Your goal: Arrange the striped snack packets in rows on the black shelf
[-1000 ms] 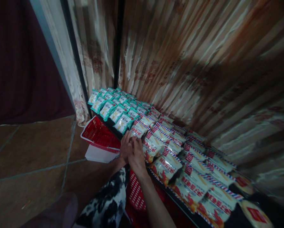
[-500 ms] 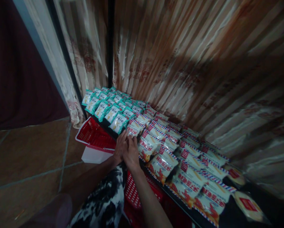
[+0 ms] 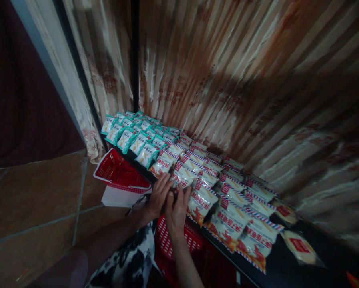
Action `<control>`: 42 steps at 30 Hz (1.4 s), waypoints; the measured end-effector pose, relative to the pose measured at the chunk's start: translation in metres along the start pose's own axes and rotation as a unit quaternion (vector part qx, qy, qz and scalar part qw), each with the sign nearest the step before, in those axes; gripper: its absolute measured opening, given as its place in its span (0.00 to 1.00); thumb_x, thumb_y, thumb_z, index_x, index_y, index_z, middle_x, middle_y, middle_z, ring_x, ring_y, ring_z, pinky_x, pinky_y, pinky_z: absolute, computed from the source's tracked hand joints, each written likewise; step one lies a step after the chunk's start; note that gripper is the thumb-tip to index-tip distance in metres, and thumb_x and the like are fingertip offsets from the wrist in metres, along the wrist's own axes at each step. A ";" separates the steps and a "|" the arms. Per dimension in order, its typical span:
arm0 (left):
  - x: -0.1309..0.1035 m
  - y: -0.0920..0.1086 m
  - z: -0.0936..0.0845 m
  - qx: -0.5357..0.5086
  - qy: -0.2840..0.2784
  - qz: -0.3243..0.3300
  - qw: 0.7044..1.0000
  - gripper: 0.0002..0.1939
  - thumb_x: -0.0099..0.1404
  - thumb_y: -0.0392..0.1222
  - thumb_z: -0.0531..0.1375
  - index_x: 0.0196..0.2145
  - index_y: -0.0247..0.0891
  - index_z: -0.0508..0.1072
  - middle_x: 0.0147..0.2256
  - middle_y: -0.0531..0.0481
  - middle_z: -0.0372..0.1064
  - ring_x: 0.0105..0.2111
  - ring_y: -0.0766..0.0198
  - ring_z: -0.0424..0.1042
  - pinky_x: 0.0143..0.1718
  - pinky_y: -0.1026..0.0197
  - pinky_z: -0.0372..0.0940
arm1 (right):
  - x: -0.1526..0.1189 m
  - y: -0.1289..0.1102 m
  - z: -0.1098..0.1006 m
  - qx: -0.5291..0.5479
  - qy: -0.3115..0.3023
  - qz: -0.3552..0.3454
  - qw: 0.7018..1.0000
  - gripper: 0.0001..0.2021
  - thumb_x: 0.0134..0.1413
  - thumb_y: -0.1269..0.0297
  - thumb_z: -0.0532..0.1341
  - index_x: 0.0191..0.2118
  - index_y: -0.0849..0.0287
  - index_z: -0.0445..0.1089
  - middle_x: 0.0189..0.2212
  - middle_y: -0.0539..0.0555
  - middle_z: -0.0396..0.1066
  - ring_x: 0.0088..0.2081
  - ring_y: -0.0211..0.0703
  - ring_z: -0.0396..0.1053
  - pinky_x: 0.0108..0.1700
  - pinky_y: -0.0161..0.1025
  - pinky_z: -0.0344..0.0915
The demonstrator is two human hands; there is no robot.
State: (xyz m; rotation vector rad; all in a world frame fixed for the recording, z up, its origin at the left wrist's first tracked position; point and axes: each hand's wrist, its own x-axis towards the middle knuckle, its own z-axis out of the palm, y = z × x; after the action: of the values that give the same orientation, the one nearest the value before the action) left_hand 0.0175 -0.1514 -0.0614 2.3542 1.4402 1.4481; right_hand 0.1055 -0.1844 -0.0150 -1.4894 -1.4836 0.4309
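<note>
My left hand [image 3: 159, 198] reaches to the front edge of the black shelf [image 3: 338, 250], fingers stretched out. Its fingertips lie near a white snack bag [image 3: 164, 163] with red lettering and a striped top edge. Beside it is my right hand [image 3: 177, 210], open, with fingers apart. Those fingertips appear to touch the lower part of a like snack bag [image 3: 182, 175]; the exact contact is hard to make out. Neither hand holds anything visible. More such bags lean in rows to the right, among them a front bag [image 3: 202, 202]. Teal-edged snack bags [image 3: 146, 155] fill the left end.
A red plastic basket [image 3: 128, 187] sits under the shelf's left side by a white box [image 3: 115, 197]. Another red basket [image 3: 164, 242] is below my hands. Flat round packets [image 3: 299, 247] lie at the right. A pleated curtain [image 3: 227, 80] hangs behind.
Both hands have shifted right along the front row and moved apart from each other. My fingers have spread and straightened. The view has turned slightly, so the bags appear further left.
</note>
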 end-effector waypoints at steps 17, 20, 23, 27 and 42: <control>0.002 -0.017 0.010 0.052 -0.036 0.002 0.998 0.24 0.71 0.42 0.41 0.62 0.36 0.50 0.63 0.41 0.49 0.66 0.56 0.37 0.62 0.43 0.45 | 0.014 0.022 0.018 -0.042 -0.013 -0.016 0.999 0.29 0.60 0.54 0.45 0.59 0.70 0.57 0.65 0.70 0.41 0.66 0.55 0.40 0.60 0.59 0.49; 0.002 -0.014 0.011 0.049 -0.032 -0.006 0.998 0.24 0.71 0.43 0.41 0.63 0.37 0.48 0.63 0.41 0.48 0.66 0.57 0.37 0.62 0.44 0.45 | 0.013 0.019 0.015 -0.042 -0.010 -0.014 0.999 0.28 0.60 0.54 0.45 0.60 0.68 0.57 0.65 0.68 0.40 0.66 0.55 0.40 0.60 0.59 0.48; 0.000 -0.010 0.015 0.046 -0.025 -0.022 0.998 0.25 0.72 0.44 0.41 0.64 0.40 0.45 0.64 0.41 0.45 0.66 0.57 0.36 0.62 0.44 0.45 | 0.012 0.014 0.010 -0.032 -0.001 0.005 0.999 0.29 0.61 0.53 0.44 0.61 0.68 0.54 0.65 0.68 0.40 0.66 0.54 0.39 0.61 0.58 0.46; -0.003 0.000 0.019 0.040 0.007 -0.019 0.999 0.26 0.71 0.45 0.43 0.64 0.41 0.43 0.65 0.40 0.42 0.66 0.55 0.35 0.61 0.42 0.46 | 0.019 0.002 -0.003 -0.007 0.017 0.025 1.000 0.32 0.61 0.51 0.42 0.62 0.72 0.49 0.65 0.70 0.40 0.66 0.51 0.38 0.63 0.54 0.43; 0.027 0.039 0.021 0.033 -0.015 0.059 0.998 0.21 0.69 0.40 0.45 0.57 0.34 0.61 0.59 0.42 0.59 0.64 0.54 0.43 0.61 0.43 0.45 | 0.149 0.039 -0.091 -0.111 -0.023 0.028 0.993 0.28 0.57 0.53 0.46 0.57 0.65 0.61 0.54 0.64 0.65 0.55 0.52 0.63 0.56 0.52 0.58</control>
State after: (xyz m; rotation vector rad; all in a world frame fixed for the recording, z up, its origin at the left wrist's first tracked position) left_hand 0.0634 -0.1459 -0.0375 2.5293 1.3842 1.4060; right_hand 0.2294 -0.0748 0.0520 -1.7079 -1.5705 0.3446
